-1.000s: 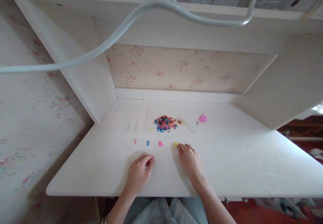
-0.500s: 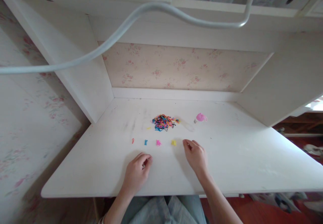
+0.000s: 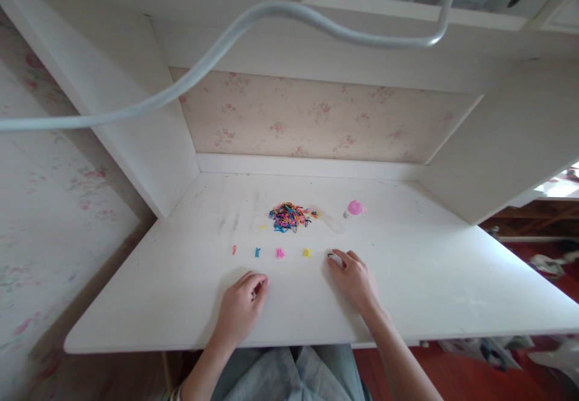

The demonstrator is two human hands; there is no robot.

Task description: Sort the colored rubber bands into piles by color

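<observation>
At the right end of a row of small coloured bands, my right hand [image 3: 355, 275] rests on the desk with thumb and forefinger apart. A small black rubber band [image 3: 330, 255] lies between those fingertips. To its left are a yellow bunch of bands [image 3: 307, 252], a pink bunch [image 3: 280, 253], some blue bands [image 3: 257, 252] and a red-orange band [image 3: 234, 249]. My left hand [image 3: 242, 303] lies below the row, fingers loosely curled and thumb against forefinger; I see nothing held there. Behind the row sits a mixed pile of rubber bands [image 3: 289, 216].
Right of the pile lies a pink object [image 3: 356, 208] with a pale end. A stray yellow band [image 3: 263, 227] is left of the pile. A white cable-like tube [image 3: 280, 9] crosses high in front of the shelf. Side panels [image 3: 493, 142] enclose the white desk [image 3: 429, 280].
My right thumb and forefinger have parted from a pinch, and the black band now shows between them. My left hand keeps its pose. The view has shifted slightly.
</observation>
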